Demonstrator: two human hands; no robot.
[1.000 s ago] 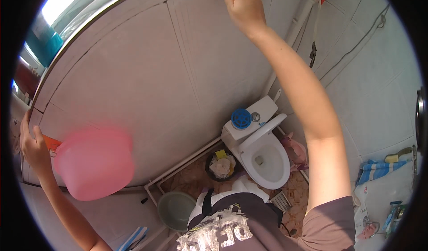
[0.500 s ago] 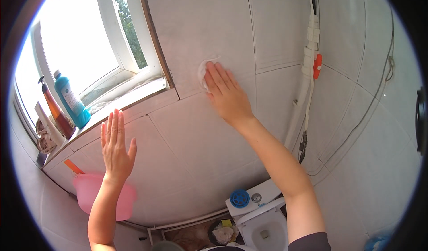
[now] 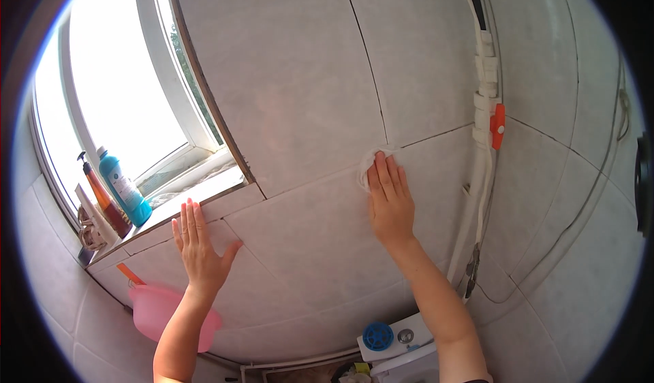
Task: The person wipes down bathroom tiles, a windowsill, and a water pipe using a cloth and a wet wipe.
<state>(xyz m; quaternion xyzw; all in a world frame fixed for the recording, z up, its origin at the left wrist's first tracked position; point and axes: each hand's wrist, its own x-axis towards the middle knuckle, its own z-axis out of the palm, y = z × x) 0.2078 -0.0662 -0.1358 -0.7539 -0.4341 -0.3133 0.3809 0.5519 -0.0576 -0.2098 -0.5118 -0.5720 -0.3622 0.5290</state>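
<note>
My right hand [image 3: 391, 202] lies nearly flat on the grey tiled wall [image 3: 300, 236], pressing a thin white cloth [image 3: 366, 168] against it. Most of the cloth is hidden under my fingers; a crumpled edge shows around the fingertips, near where the tile joints meet. With fingers straight and thumb spread, my left hand [image 3: 201, 250] touches or nearly touches the wall just below the windowsill [image 3: 197, 191]. It holds nothing.
On the sill stand a blue bottle [image 3: 125, 189], a brown pump bottle [image 3: 105, 199] and a white tube [image 3: 94, 216]. A pink basin [image 3: 153, 308] is below my left forearm. White pipes with a red valve handle [image 3: 498, 127] run up the wall; a toilet tank [image 3: 417, 330] sits below.
My right hand has slid the cloth rightward and down along the wall. My left hand stays below the sill, its thumb spread wider. The whole view has shifted.
</note>
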